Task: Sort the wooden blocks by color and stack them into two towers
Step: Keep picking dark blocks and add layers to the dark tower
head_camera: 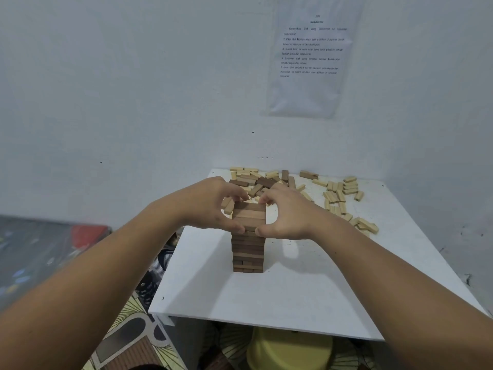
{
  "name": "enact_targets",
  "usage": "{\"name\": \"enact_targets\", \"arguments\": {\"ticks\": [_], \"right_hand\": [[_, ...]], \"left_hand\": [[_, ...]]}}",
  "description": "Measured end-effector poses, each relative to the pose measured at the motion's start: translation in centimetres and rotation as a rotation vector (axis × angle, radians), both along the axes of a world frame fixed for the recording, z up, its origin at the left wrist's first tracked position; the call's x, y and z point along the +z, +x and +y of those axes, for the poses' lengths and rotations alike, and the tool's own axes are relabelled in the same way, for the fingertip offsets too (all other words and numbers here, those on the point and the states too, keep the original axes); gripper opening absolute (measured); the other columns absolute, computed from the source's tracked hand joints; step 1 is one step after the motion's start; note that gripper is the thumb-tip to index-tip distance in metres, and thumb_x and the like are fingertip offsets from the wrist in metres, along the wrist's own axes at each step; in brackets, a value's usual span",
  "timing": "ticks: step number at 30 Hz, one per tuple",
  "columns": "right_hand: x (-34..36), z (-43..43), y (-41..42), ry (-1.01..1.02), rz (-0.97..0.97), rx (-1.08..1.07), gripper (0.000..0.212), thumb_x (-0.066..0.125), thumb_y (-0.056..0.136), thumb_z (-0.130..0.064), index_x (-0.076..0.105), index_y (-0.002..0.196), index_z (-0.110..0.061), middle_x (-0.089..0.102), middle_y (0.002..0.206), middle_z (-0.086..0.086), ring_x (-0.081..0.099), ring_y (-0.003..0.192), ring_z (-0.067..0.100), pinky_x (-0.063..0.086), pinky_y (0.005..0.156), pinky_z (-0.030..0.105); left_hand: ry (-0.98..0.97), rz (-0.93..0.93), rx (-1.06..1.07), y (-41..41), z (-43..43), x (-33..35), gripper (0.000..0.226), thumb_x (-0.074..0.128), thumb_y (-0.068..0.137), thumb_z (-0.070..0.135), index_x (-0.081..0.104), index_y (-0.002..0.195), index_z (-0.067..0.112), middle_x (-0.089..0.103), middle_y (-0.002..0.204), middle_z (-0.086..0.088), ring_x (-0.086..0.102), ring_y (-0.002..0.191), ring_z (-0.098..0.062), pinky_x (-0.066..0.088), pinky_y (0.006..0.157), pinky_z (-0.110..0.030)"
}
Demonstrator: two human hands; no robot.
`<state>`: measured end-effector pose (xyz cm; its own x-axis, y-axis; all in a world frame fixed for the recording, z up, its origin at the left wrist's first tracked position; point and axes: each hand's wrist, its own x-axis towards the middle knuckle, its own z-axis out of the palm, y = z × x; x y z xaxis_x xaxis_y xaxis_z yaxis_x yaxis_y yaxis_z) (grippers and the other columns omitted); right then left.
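A tower of dark brown wooden blocks (248, 252) stands in the middle of the white table (293, 297). My left hand (213, 204) and my right hand (288, 214) clasp its top layer (249, 217) from both sides, thumbs at the near corners and fingertips at the far edge. Behind the hands lies a mixed heap of dark and light blocks (256, 180). Loose light blocks (341, 196) are scattered over the back right of the table.
The table stands in a corner against white walls, with a printed sheet (312, 57) taped above. Left of the table lie a dark mat (40, 249) and patterned floor. A yellow object (288, 351) shows under the table's near edge.
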<state>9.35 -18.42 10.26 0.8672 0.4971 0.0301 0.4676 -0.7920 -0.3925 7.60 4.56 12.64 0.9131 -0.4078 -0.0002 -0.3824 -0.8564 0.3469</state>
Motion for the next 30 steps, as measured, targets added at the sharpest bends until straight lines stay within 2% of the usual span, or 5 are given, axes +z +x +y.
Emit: {"name": "enact_targets", "arguments": {"ticks": [7, 11, 17, 27, 30], "right_hand": [[0.0, -0.1, -0.1, 0.002, 0.005, 0.0, 0.063, 0.078, 0.071, -0.054, 0.054, 0.125, -0.031, 0.039, 0.115, -0.017, 0.04, 0.121, 0.014, 0.045, 0.101, 0.043], [0.0, 0.0, -0.2, 0.0, -0.001, -0.001, 0.063, 0.079, 0.073, -0.052, 0.054, 0.126, -0.03, 0.039, 0.116, -0.016, 0.039, 0.119, 0.013, 0.045, 0.1, 0.042], [0.0, 0.0, -0.3, 0.016, 0.002, -0.005, 0.057, 0.079, 0.075, -0.048, 0.055, 0.123, -0.029, 0.044, 0.117, -0.012, 0.041, 0.114, 0.013, 0.046, 0.096, 0.039], [0.0, -0.1, -0.5, 0.021, 0.001, -0.011, 0.055, 0.079, 0.074, -0.048, 0.055, 0.12, -0.029, 0.045, 0.117, -0.012, 0.042, 0.114, 0.013, 0.047, 0.096, 0.041], [0.0, -0.1, -0.4, 0.012, -0.008, -0.007, 0.054, 0.078, 0.075, -0.05, 0.055, 0.119, -0.03, 0.045, 0.116, -0.012, 0.041, 0.113, 0.013, 0.047, 0.095, 0.04]], "left_hand": [[0.015, -0.022, 0.0, 0.1, -0.2, -0.1, 0.078, 0.088, 0.073, 0.054, 0.056, 0.143, 0.038, 0.056, 0.119, 0.021, 0.048, 0.121, -0.006, 0.044, 0.102, -0.032], [0.019, -0.033, -0.018, 0.2, -0.1, -0.3, 0.077, 0.088, 0.076, 0.052, 0.057, 0.144, 0.033, 0.059, 0.127, 0.014, 0.051, 0.12, -0.008, 0.043, 0.1, -0.027], [0.021, -0.015, -0.05, 0.5, 0.4, -1.0, 0.075, 0.08, 0.076, 0.06, 0.056, 0.143, 0.035, 0.058, 0.126, 0.014, 0.048, 0.119, -0.008, 0.045, 0.105, -0.038], [0.04, -0.043, -0.076, 0.5, 0.1, -0.7, 0.073, 0.083, 0.081, 0.052, 0.056, 0.144, 0.03, 0.059, 0.131, 0.011, 0.049, 0.119, -0.009, 0.045, 0.104, -0.035], [0.031, -0.023, -0.069, 0.5, 0.2, -0.8, 0.077, 0.081, 0.078, 0.057, 0.054, 0.146, 0.031, 0.058, 0.132, 0.011, 0.049, 0.121, -0.009, 0.045, 0.106, -0.036]]}}
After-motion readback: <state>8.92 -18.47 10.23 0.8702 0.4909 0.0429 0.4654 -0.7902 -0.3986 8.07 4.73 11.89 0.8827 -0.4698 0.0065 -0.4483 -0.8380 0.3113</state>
